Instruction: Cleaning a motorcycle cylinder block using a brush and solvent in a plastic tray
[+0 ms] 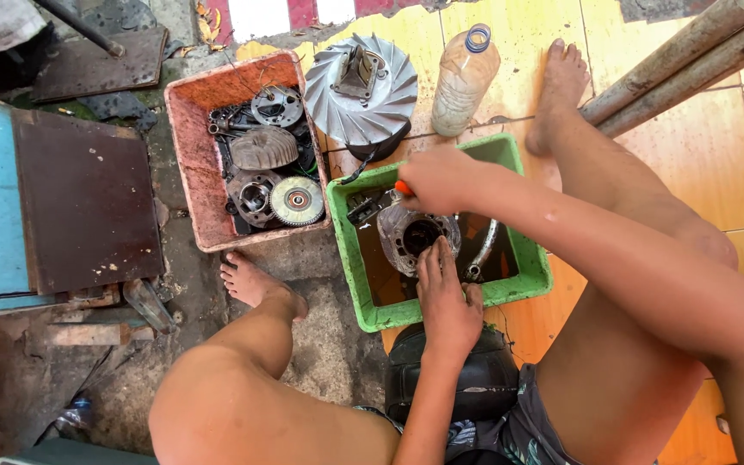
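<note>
Two bare hands are busy over the green tub (350, 258), which sits just past the person's knees. Left hand (446, 297) lies flat, fingers stretched forward, pressing on the near edge of the grey metal engine part (415, 237) that rests in the dark liquid in the tub. Right hand (439, 179) comes in from three o'clock, curled tight around an orange-handled tool (403, 187) whose tip I cannot make out, right at the far edge of that same engine part. So the hands are apart, one at six o'clock of the part, one at twelve. A bent chrome pipe (484, 250) lies in the tub at three o'clock of the part.

At nine o'clock of the green tub, touching it, sits a pink tub (189, 155) packed with gears, discs and dark metal pieces. At twelve o'clock stands a silver finned wheel (362, 90), and just beside it at its three o'clock a plastic bottle (464, 79) with a blue ring at the neck. One bare foot (256, 284) is planted on the rough concrete at seven o'clock of the pink tub; the other foot (557, 95) rests on the orange tiles at one o'clock of the green tub. Two rusty pipes (691, 60) slant in from the upper right corner. A brown board (88, 202) lies at far left.
</note>
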